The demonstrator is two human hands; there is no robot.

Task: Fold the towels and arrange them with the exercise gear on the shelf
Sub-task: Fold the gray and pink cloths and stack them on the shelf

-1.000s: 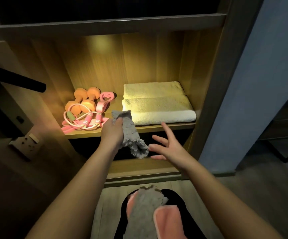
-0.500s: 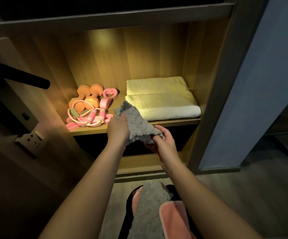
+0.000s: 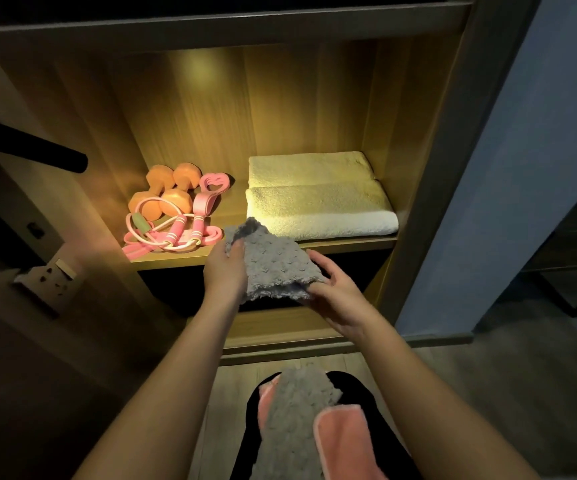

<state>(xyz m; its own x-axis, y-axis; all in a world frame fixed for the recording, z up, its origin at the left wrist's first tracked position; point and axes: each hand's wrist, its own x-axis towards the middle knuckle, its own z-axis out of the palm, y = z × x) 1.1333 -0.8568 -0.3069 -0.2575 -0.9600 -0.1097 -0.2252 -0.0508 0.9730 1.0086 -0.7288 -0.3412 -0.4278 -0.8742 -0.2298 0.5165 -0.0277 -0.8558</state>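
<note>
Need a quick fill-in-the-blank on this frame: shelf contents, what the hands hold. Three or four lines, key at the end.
1. Both the left hand and right hand hold a small ____ towel.
2. The folded cream towel lies on the shelf to the ____ of the dumbbells.
3. The dumbbells are ____ in colour.
4. The jump rope has ____ handles.

Missing words: grey; right; orange; pink

Both forearms are bare to the frame's edge at 6 o'clock, no sleeves, watch or rings showing. The left hand (image 3: 226, 271) and right hand (image 3: 337, 296) are ungloved (nails short, unpainted as far as the dim light shows).
</note>
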